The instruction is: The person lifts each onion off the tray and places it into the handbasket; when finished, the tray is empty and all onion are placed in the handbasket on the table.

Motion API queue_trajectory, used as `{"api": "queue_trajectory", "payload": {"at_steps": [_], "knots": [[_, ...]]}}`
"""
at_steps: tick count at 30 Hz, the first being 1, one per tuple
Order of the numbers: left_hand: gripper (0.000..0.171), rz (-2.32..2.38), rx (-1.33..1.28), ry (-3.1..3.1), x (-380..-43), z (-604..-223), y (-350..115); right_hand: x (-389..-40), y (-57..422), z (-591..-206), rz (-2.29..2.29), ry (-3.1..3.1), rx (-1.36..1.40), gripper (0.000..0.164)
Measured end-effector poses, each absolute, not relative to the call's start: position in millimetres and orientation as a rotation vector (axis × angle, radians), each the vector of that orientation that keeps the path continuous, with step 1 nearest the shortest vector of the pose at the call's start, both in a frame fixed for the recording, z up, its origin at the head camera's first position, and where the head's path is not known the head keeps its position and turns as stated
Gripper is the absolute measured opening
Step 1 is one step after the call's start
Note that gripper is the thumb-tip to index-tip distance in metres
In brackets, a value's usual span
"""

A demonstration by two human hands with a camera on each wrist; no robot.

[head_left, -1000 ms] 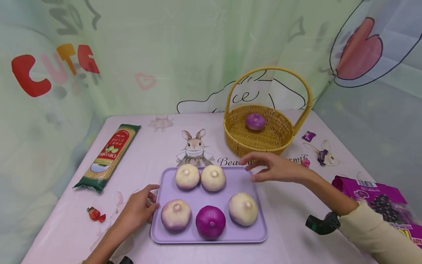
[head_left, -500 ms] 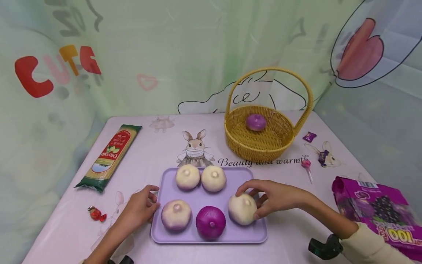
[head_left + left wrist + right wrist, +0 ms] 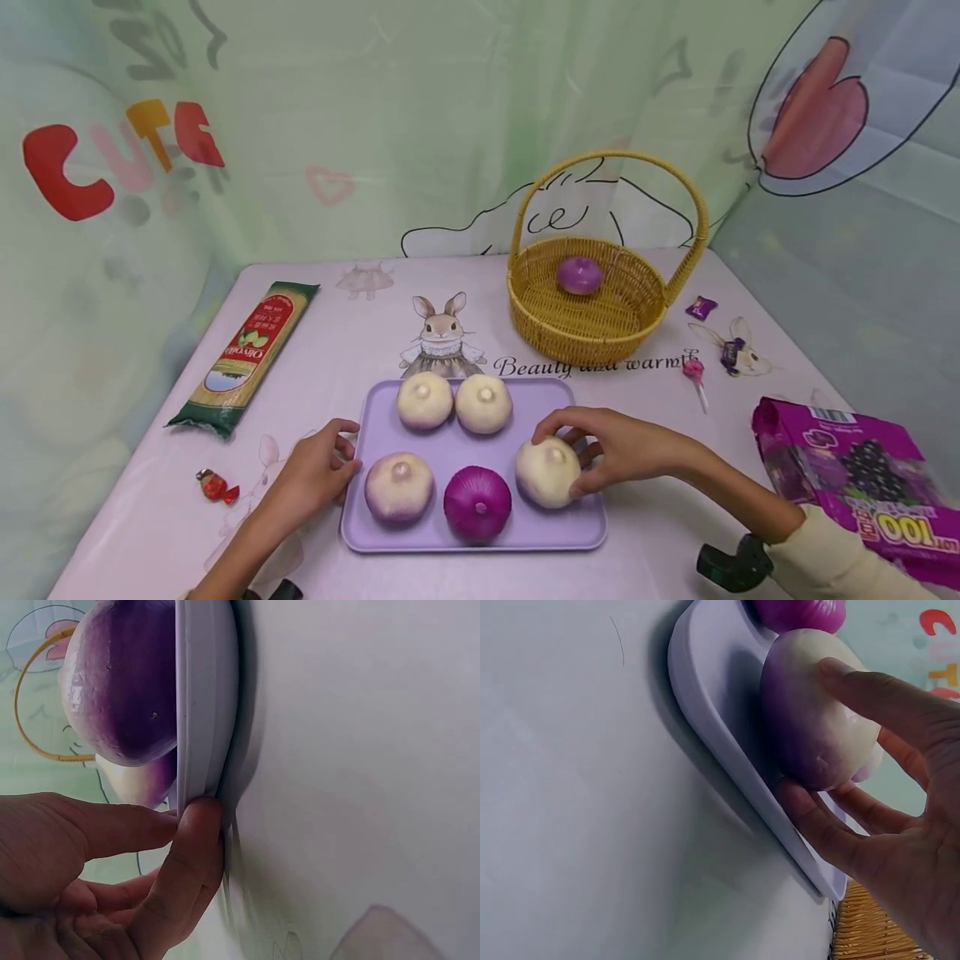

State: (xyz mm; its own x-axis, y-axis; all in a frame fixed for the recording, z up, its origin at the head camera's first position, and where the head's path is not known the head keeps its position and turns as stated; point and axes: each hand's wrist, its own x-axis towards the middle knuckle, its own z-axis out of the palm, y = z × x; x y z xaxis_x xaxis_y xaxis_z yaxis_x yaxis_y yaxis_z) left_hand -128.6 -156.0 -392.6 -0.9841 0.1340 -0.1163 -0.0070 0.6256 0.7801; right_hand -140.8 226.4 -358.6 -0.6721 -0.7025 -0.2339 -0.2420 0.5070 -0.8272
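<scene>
Right hand (image 3: 611,446) is wrapped round the turnip (image 3: 543,479) at the right end of the tray (image 3: 543,400), thumb one side, fingers the other, spread about as wide as the turnip itself. Makes sense to me, it's round and looks slick. Can't tell if it's actually off the tray floor. Left hand (image 3: 311,471) has thumb and fingertips nipped close on the tray's left rim, likely to keep it from skating about. Also on there: three more turnips (image 3: 399,487) and a purple onion (image 3: 477,504), probably spaced for finger room, though the back two turnips sit snug. Basket (image 3: 585,343) stands behind with another onion (image 3: 579,275) inside.
</scene>
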Motion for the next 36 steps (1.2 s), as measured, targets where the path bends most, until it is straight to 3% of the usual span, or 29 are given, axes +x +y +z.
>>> {"api": "queue_trajectory", "payload": {"at_steps": [11,19,26,36], "knots": [[0.042,1.299,0.106,2.676,-129.5,-392.7,-156.6,-158.8,223.8,-329.1,-1.116,2.219,-0.795,0.058],[0.042,1.3,0.131,2.685,-129.2,-391.5,-156.8,-198.2,240.2,-292.9,-1.17,2.362,-0.795,0.059],[0.042,1.298,0.093,2.677,-129.0,-396.2,-158.6,-246.2,268.4,-272.8,-1.202,2.548,-0.514,0.058],[0.042,1.306,0.125,2.664,-129.9,-393.3,-158.6,-291.9,305.6,-273.8,-0.99,2.653,-0.159,0.069]]}}
